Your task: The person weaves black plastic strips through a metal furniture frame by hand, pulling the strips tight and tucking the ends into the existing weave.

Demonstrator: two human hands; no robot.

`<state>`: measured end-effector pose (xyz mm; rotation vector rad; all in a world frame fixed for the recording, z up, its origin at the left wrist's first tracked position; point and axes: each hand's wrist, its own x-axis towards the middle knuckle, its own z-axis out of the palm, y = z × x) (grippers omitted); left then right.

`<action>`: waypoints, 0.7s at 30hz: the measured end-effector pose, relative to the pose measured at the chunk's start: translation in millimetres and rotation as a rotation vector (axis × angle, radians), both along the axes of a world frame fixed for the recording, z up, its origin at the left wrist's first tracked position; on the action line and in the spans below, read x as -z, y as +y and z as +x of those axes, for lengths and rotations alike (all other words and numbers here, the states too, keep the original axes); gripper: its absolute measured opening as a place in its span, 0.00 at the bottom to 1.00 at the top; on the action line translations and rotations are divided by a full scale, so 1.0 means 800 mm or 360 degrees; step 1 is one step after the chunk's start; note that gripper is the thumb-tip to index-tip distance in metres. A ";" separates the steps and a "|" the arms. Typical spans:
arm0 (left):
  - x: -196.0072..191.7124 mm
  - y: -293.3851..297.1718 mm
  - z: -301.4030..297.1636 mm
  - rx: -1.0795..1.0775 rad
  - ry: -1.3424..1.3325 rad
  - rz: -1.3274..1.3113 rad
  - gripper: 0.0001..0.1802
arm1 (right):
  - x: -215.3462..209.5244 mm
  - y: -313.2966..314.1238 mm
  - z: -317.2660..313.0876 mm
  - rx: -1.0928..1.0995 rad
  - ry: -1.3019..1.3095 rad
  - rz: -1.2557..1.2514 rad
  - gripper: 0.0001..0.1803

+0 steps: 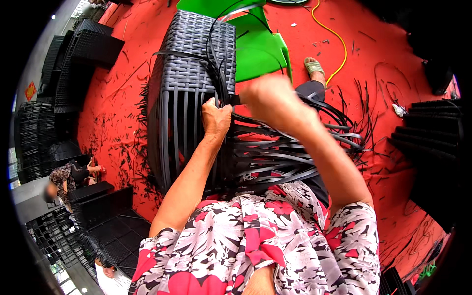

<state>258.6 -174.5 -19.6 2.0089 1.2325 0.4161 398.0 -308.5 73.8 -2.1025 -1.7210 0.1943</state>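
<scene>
In front of me stands a grey-black wicker furniture piece (199, 69), its far part tightly woven and its near part showing bare lengthwise strips. My left hand (216, 117) is closed at its right edge, pinching black plastic strips (220, 88) that run up and loop over the weave. Just to the right, my right hand (271, 101) is raised as a fist and blurred by motion. A short dark thing shows at the fist's left side, too unclear to name. Many loose strip ends (275, 160) fan out to the right beneath my right forearm.
A green plastic chair (260, 49) stands beyond the wicker piece. A yellow cable (339, 42) crosses the red floor (383, 132), which is strewn with strip scraps. Dark woven furniture (98, 44) lines the left, where another person (73, 177) sits. Black stacked pieces (427, 137) stand at right.
</scene>
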 end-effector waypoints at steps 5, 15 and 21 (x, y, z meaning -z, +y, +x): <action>-0.017 -0.016 0.019 0.0071 -0.0130 -0.0208 0.05 | 0.103 0.062 0.076 0.0063 0.0842 -0.0402 0.15; -0.025 -0.008 -0.004 0.0071 0.0147 -0.0046 0.09 | 0.141 0.057 -0.016 0.0326 0.3107 -0.0272 0.17; -0.046 -0.022 0.010 0.0135 0.0297 0.0182 0.08 | 0.162 0.060 -0.021 0.0177 0.3251 -0.0262 0.16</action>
